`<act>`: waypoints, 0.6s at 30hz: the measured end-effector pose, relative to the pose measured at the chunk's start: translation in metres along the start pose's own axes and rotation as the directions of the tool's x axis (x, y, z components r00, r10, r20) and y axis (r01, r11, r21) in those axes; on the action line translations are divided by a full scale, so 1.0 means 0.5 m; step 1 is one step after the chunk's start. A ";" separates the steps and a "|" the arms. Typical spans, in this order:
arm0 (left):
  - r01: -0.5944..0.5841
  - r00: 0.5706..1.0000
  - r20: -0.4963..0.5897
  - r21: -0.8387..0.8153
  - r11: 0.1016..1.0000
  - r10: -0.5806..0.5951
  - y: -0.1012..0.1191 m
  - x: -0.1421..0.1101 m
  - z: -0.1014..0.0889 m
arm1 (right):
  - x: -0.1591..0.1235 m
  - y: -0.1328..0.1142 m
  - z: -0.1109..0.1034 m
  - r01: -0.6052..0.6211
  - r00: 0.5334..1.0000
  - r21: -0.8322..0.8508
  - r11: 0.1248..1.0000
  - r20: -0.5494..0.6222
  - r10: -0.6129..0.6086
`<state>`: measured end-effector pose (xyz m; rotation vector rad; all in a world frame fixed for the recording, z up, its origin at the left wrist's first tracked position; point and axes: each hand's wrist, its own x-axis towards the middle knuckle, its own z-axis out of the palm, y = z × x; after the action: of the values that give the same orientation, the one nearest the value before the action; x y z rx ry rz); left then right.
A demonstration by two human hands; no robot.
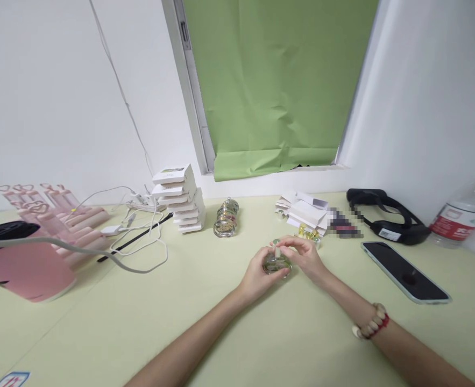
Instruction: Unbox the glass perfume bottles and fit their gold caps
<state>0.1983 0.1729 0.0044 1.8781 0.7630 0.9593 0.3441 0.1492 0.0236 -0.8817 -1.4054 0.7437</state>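
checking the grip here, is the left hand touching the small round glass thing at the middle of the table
Touching. The head view shows the left hand cupped around the small round glass thing, fingers against its side with no gap; the right hand pinches its top.

A small round clear glass trinket with greenish contents (276, 264) sits between both hands, cupped from the left by the left hand (257, 277) and pinched at its top by the right hand (305, 255), just above the table.

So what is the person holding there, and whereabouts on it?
A small round glass bottle. The left hand cups its body from the side and below, while the right hand pinches its top with the fingers.
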 end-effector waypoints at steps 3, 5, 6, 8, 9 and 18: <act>0.000 1.000 0.001 -0.012 1.000 0.000 0.001 -0.001 0.000 | 0.000 -0.001 -0.001 -0.006 1.000 -0.004 1.000 -0.015 0.006; 0.003 1.000 0.009 -0.031 1.000 -0.003 0.002 -0.002 0.001 | 0.000 -0.002 -0.003 0.003 1.000 -0.015 1.000 -0.005 -0.003; 0.001 1.000 0.012 -0.042 0.999 -0.001 0.002 -0.002 0.001 | 0.000 -0.003 -0.004 0.012 1.000 -0.018 1.000 0.010 -0.011; -0.008 1.000 0.012 -0.061 0.998 0.009 0.003 -0.003 0.003 | -0.002 -0.002 -0.004 0.021 0.999 -0.015 1.000 0.041 -0.020; -0.009 1.000 0.013 -0.069 0.998 0.010 0.003 -0.003 0.004 | -0.003 -0.001 -0.004 0.020 0.998 -0.011 1.000 0.053 -0.019; -0.011 1.000 0.004 0.026 1.000 0.010 -0.005 -0.003 0.001 | -0.004 0.004 0.003 0.015 1.000 -0.055 0.998 0.008 -0.015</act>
<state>0.1976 0.1727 0.0019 1.9078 0.7675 0.9562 0.3428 0.1487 0.0209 -0.9111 -1.4436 0.7000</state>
